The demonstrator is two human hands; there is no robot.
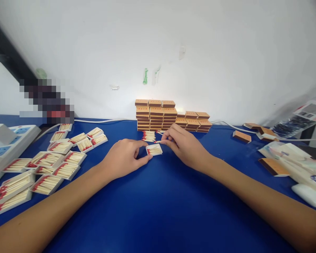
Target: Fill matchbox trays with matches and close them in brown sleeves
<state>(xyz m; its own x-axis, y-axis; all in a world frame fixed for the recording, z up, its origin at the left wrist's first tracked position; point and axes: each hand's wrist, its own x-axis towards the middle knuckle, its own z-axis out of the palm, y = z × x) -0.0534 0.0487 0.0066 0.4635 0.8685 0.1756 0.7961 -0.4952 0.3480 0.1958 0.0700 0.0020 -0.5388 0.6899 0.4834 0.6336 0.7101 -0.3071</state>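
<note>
A small white matchbox tray [154,150] with some matches in it lies on the blue table in front of me. My left hand [125,157] steadies its left side between thumb and forefinger. Just above the tray, my right hand [183,142] pinches a match [157,142] whose red head points left. Behind the tray is a loose pile of matches [149,136], red heads to the left. Part of that pile near my right fingers is hidden.
Stacked closed matchboxes [156,117] stand against the wall. Several match-filled trays [48,183] sit at left, beside a white power strip [18,140]. At right lie loose matchbox sleeves [274,167], a tissue packet [300,161] and a white rounded object [309,195]. A white cable [105,121] runs along the wall.
</note>
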